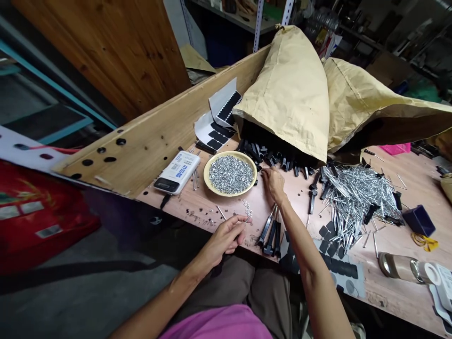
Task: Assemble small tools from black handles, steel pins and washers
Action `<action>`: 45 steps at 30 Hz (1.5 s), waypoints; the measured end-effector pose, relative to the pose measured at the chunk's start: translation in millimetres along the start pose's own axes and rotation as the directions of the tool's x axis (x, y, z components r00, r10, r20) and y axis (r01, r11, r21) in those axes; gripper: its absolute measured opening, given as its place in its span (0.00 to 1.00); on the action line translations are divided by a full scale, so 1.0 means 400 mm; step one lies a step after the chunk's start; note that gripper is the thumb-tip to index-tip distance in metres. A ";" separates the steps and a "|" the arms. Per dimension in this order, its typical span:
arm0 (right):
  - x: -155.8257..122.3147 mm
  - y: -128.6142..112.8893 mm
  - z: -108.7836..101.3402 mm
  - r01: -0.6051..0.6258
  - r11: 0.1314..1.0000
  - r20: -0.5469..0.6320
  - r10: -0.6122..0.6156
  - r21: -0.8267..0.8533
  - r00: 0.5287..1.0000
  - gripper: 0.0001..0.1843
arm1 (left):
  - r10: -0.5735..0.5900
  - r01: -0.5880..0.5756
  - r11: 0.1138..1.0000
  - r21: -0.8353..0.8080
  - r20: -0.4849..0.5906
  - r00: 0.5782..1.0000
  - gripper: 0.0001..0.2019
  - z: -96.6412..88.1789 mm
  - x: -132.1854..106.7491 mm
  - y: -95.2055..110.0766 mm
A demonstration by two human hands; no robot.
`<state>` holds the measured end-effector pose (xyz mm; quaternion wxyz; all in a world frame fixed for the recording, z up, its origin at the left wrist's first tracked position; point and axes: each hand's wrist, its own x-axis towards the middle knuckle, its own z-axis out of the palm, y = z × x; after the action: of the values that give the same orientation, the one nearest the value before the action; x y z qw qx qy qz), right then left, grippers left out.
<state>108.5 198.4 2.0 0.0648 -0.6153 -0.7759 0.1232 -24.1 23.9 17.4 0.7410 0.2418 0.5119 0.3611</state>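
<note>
Your left grip [226,238] sits at lower centre of the frame, fingers pinched together near the small loose nuts [246,209], too tight to tell if they hold one. Your right grip [273,184] is curled, fingertips down on the surface [296,207] just beside the one round plate [205,174] of silver nuts [230,174], its hold hidden. Three black-handled rods [270,233] lie below it. The white box [176,172] at the plate's left has blue lettering too small to read
</note>
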 end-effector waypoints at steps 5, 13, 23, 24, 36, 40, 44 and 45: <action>0.016 -0.018 -0.006 0.038 0.995 0.062 -0.032 -0.090 0.998 0.15 | -0.002 0.002 1.000 -0.002 -0.015 1.000 0.25 -0.002 0.016 0.002; -0.052 -0.014 -0.013 0.033 0.937 -0.063 -0.012 0.348 0.998 0.07 | 0.058 -0.060 0.997 -0.050 -0.050 0.997 0.29 0.015 0.020 0.034; -0.326 -0.031 -0.023 0.006 0.364 -0.099 0.237 0.932 0.967 0.13 | 0.134 -0.132 0.991 -0.037 0.064 0.989 0.32 0.064 0.015 0.039; -0.333 -0.033 -0.025 0.009 0.345 -0.103 0.255 0.939 0.961 0.13 | 0.137 -0.134 0.990 -0.034 0.077 0.988 0.32 0.069 0.012 0.037; -0.407 -0.013 -0.028 0.266 0.536 -0.429 0.205 0.801 0.880 0.07 | 0.144 -0.137 0.989 -0.052 0.177 0.974 0.32 0.106 -0.003 0.018; -0.430 0.011 -0.020 0.355 0.770 -0.609 0.055 0.530 0.791 0.06 | 0.136 -0.124 0.990 -0.067 0.204 0.970 0.32 0.117 -0.002 0.010; -0.443 0.026 -0.022 0.490 0.822 -0.678 -0.185 0.289 0.711 0.11 | 0.103 -0.100 0.995 -0.025 0.218 0.970 0.33 0.120 -0.001 0.003; -0.445 0.027 -0.023 0.517 0.816 -0.678 -0.228 0.259 0.699 0.13 | 0.098 -0.096 0.995 -0.017 0.208 0.973 0.34 0.121 -0.001 0.001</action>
<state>162.8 29.0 16.9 0.4733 -0.4154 -0.7740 0.0666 20.7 24.5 35.2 0.7728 0.3006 0.4178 0.3712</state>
